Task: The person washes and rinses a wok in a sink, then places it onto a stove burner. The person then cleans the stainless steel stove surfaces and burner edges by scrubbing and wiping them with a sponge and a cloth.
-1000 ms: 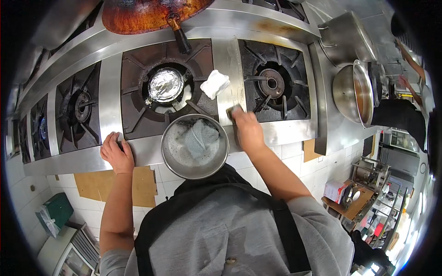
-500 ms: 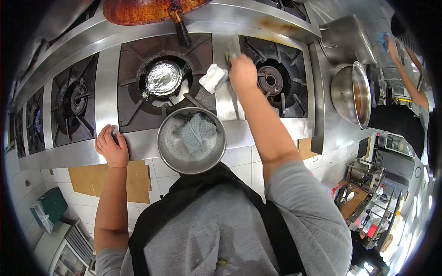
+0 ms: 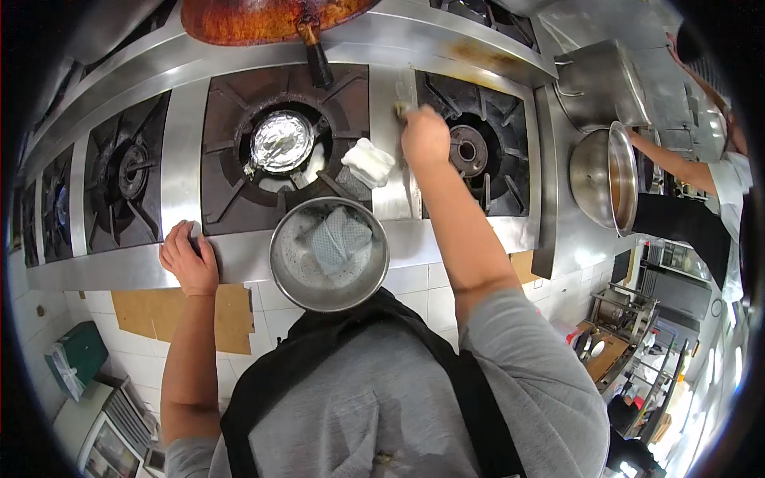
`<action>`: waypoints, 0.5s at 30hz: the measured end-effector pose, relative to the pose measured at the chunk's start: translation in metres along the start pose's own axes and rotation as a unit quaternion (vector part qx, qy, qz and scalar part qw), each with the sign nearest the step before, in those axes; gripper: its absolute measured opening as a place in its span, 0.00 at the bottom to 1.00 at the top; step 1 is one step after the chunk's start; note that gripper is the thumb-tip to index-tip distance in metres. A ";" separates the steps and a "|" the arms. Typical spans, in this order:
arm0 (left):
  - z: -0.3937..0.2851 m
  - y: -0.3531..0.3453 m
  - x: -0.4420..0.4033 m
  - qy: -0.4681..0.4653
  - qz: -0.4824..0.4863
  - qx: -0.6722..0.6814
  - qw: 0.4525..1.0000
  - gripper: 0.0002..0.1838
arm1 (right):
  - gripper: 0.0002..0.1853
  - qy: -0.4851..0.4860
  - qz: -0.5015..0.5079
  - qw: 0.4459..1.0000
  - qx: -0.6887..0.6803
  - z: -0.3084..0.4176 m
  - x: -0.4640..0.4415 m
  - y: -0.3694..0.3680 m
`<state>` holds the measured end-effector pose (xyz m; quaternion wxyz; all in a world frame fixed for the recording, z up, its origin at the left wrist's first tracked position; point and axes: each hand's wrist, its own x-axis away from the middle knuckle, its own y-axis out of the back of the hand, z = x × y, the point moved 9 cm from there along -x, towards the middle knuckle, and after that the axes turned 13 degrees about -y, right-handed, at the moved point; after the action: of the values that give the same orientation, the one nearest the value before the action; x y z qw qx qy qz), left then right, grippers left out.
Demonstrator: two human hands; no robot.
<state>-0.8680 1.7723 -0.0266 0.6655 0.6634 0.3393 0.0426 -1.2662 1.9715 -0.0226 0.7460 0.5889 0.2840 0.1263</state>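
Note:
My left hand (image 3: 189, 259) rests on the stove's front steel edge (image 3: 247, 247), fingers laid over it and holding nothing visible. My right hand (image 3: 426, 137) is closed above the steel strip (image 3: 396, 179) between two burners. A small greenish-yellow thing (image 3: 401, 109) shows at its fingertips; its kind is unclear. Left of that hand, a folded white cloth (image 3: 369, 162) lies across the burner panel's edge. A steel bowl (image 3: 280, 275) of sudsy water sits at the front edge against my apron, with a grey-blue checked cloth (image 3: 340, 240) in it.
A foil-covered burner (image 3: 282, 142) stands left of the white cloth, an uncovered burner (image 3: 468, 150) to the right. At the back lies a browned wok (image 3: 247, 20) with its handle towards me. A stockpot (image 3: 602, 84), a large steel bowl (image 3: 590, 171) and another person's arm (image 3: 673, 159) are at right.
My right hand has shifted slightly down and right along the steel strip. My left hand stays on the edge. The other person's arm at right has come down towards the pots.

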 end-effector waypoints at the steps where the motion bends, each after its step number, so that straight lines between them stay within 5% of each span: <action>1: 0.000 0.001 -0.003 -0.001 -0.006 0.001 1.000 0.18 | 0.05 0.004 0.027 1.000 0.012 0.004 0.019 0.012; 5: -0.001 0.003 -0.001 0.002 -0.026 -0.014 1.000 0.20 | 0.07 0.006 0.018 0.998 -0.059 0.004 0.040 0.025; 15: 0.006 -0.005 0.005 0.009 -0.024 -0.018 1.000 0.22 | 0.08 -0.008 0.021 0.999 0.048 0.005 -0.121 -0.037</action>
<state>-0.8630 1.7690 -0.0334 0.6752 0.6427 0.3598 0.0386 -1.3667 1.8942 -0.0242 0.7163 0.6311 0.2712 0.1232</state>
